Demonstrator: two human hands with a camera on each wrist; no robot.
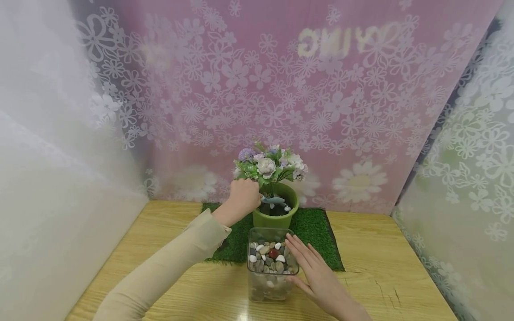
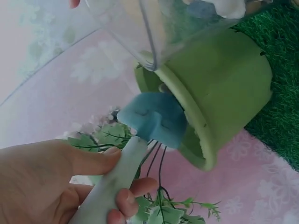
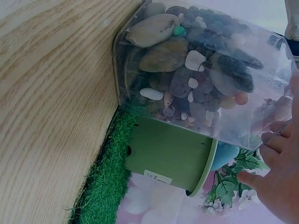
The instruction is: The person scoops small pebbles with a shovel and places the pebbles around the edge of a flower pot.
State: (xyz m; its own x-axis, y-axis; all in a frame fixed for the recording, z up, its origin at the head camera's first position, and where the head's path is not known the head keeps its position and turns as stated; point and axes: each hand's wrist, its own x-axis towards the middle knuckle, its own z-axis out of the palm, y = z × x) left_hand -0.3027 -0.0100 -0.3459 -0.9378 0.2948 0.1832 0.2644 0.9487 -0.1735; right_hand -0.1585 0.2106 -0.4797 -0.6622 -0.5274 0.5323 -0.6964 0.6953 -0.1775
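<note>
My left hand (image 1: 244, 195) grips the pale handle of a small blue trowel (image 2: 156, 119). Its blade is over the mouth of a green flowerpot (image 1: 275, 219), seen tilted in the left wrist view. White and purple flowers (image 1: 267, 167) on thin stems rise from the pot, and a few pebbles lie on the dark filling inside. In front of the pot stands a clear plastic container (image 1: 268, 285) holding many pebbles (image 3: 180, 84), mostly grey and brown with some white and one red. My right hand (image 1: 317, 276) rests on the container's right rim with fingers extended.
The pot sits on a mat of artificial grass (image 1: 317, 236), whose front edge reaches the container. Beneath lies a light wooden table (image 1: 385, 267). A pink floral curtain (image 1: 281, 89) hangs close behind the flowers, with pale panels at both sides.
</note>
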